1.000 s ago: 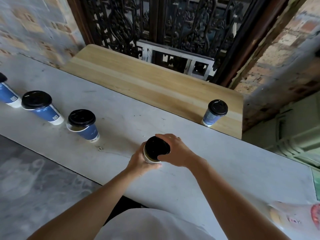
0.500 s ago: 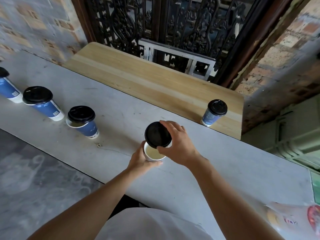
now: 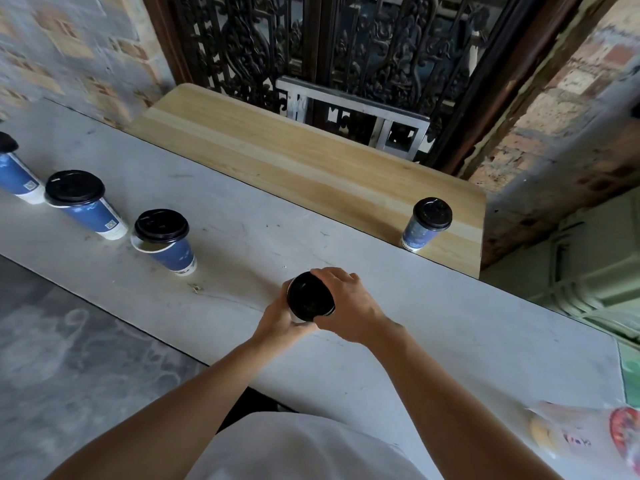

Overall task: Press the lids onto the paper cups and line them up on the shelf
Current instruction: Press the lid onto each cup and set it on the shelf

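We're seating lid, tilted moments ago, flat on cup: left hand gripping cup, right hand clamping lid.

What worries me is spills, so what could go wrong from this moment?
1. The right hand pinches the lid by one side over the cup that the left hand grips; uneven pressure could leave it half seated or tip the cup.
2. The askew lid on the nearest waiting cup leaves the rim exposed; it might fall off if carried unpressed.
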Demonstrator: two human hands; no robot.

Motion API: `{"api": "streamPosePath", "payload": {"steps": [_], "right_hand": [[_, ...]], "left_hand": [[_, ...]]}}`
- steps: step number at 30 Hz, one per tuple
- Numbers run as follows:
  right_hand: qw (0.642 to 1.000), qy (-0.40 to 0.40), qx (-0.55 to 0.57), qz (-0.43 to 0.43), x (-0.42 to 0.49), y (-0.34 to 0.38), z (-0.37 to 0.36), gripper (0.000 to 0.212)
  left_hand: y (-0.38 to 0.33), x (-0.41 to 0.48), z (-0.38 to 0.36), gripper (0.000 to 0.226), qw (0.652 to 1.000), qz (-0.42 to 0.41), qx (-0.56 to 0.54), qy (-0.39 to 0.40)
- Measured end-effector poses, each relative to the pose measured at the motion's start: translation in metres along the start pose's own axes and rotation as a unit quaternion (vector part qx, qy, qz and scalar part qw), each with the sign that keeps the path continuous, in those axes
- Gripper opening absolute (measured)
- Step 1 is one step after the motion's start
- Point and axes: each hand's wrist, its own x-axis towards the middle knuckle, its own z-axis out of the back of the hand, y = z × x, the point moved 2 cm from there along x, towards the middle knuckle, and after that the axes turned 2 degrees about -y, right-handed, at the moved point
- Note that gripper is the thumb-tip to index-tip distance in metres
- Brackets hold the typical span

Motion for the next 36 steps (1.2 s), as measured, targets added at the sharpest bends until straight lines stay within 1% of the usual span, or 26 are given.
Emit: {"api": "streamPosePath", "payload": {"steps": [3, 7, 8, 9, 11, 13, 14, 15, 16, 17, 18, 20, 21, 22, 26, 29, 32, 36], "right_hand": [[1.000, 0.012, -0.024, 0.015, 0.001, 0.000, 0.003, 0.077], [0.999, 0.026, -0.025, 0.017, 0.005, 0.000, 0.004, 0.076], [0.999, 0.030, -0.017, 0.016, 0.006, 0.000, 0.002, 0.077], [0.999, 0.030, -0.003, 0.015, 0.008, -0.002, 0.000, 0.078], [0.999, 0.014, 0.051, 0.010, 0.009, -0.006, -0.007, 0.083], [0.993, -0.007, 0.115, -0.001, 0.006, -0.011, -0.014, 0.086], [0.989, -0.012, 0.150, -0.014, 0.004, -0.013, -0.017, 0.086], [0.981, -0.019, 0.192, -0.033, 0.001, -0.015, -0.021, 0.085], [0.967, -0.029, 0.247, -0.057, -0.003, -0.016, -0.025, 0.081], [0.943, -0.044, 0.318, -0.086, -0.006, -0.018, -0.029, 0.072], [0.906, -0.063, 0.402, -0.117, -0.008, -0.019, -0.032, 0.059], [0.814, -0.099, 0.548, -0.162, -0.012, -0.022, -0.037, 0.029], [0.788, -0.115, 0.580, -0.169, -0.014, -0.022, -0.039, 0.022], [0.778, -0.123, 0.591, -0.173, -0.016, -0.022, -0.041, 0.022], [0.763, -0.117, 0.608, -0.185, -0.019, -0.021, -0.051, 0.026], [0.765, -0.120, 0.600, -0.202, -0.015, -0.022, -0.053, 0.026], [0.774, -0.114, 0.582, -0.221, -0.011, -0.021, -0.055, 0.027], [0.764, -0.106, 0.595, -0.226, -0.009, -0.021, -0.056, 0.030]], "left_hand": [[0.002, -0.001, 0.001, 0.075, 1.000, -0.018, 0.005, 0.019], [-0.001, -0.003, 0.004, 0.075, 0.999, -0.010, -0.011, 0.031], [-0.002, -0.002, 0.007, 0.072, 0.999, -0.001, -0.028, 0.042], [-0.002, 0.000, 0.011, 0.067, 0.996, 0.015, -0.065, 0.057], [-0.004, 0.001, 0.021, 0.056, 0.977, 0.073, -0.184, 0.083], [-0.006, 0.000, 0.026, 0.039, 0.944, 0.125, -0.298, 0.067], [-0.007, -0.001, 0.026, 0.032, 0.928, 0.145, -0.338, 0.054], [-0.007, -0.002, 0.024, 0.029, 0.924, 0.155, -0.347, 0.041], [-0.008, -0.002, 0.021, 0.026, 0.927, 0.156, -0.341, 0.028], [-0.007, -0.002, 0.018, 0.026, 0.930, 0.153, -0.334, 0.013], [-0.007, -0.002, 0.016, 0.026, 0.929, 0.148, -0.339, 0.002], [-0.008, -0.002, 0.013, 0.028, 0.928, 0.138, -0.347, -0.010], [-0.007, -0.002, 0.013, 0.029, 0.933, 0.128, -0.337, -0.015], [-0.007, -0.003, 0.012, 0.030, 0.939, 0.117, -0.324, -0.015], [-0.008, -0.004, 0.006, 0.032, 0.954, 0.084, -0.286, -0.031], [-0.009, -0.003, 0.004, 0.032, 0.960, 0.071, -0.269, -0.036], [-0.009, -0.002, 0.005, 0.032, 0.963, 0.064, -0.261, -0.034], [-0.010, 0.000, 0.006, 0.030, 0.965, 0.062, -0.252, -0.025]]}}
